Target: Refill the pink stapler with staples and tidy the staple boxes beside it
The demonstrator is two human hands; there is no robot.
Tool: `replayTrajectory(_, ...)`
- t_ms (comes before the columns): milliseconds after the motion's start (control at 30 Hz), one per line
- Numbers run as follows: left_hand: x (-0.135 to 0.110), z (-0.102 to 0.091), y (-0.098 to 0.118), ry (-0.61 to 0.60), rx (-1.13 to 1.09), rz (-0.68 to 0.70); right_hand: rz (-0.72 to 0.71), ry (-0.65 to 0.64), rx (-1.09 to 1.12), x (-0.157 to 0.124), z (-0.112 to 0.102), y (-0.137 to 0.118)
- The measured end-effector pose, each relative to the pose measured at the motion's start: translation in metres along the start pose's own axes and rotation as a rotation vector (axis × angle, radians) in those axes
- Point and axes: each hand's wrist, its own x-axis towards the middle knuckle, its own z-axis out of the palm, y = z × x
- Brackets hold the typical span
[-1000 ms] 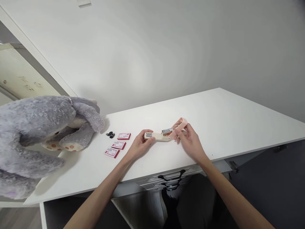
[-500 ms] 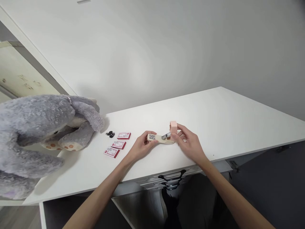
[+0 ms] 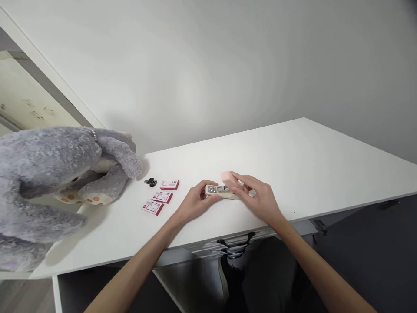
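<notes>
A cream and pink stapler (image 3: 222,190) lies on the white table (image 3: 312,165) between my two hands. My left hand (image 3: 194,201) pinches the cream base at its left end. My right hand (image 3: 257,196) grips the pink top arm, which is folded most of the way down over the base, with a metal staple channel still showing between them. Three small red and white staple boxes (image 3: 162,196) lie to the left of my left hand, apart from it.
A big grey plush elephant (image 3: 58,174) rests on the table's left end. A small black object (image 3: 150,182) lies beside the top staple box. Drawers with black handles (image 3: 234,243) sit under the table's front edge. A white wall stands behind.
The stapler's pink top arm has swung from wide open, through upright, down toward the base under my right hand. My left hand has kept its hold on the base.
</notes>
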Motion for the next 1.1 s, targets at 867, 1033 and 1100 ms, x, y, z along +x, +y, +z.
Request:
replayTrajectory(867,0.0013,0.0042,0.0045,0.114,0.034,0.078,0.139,-0.119,-0.021,0.0021,0.0012,0.0021)
replayTrajectory(1033,-0.0007,0.0039,0.0025,0.434,0.438,0.207,0.163,-0.007,-0.067,0.0022,0.0009,0.0040)
replayTrajectory(1100,-0.0050,0.0025,0.0003,0.463,0.601,0.228,0.172,0.018,-0.074,0.0022,0.0007,0.0045)
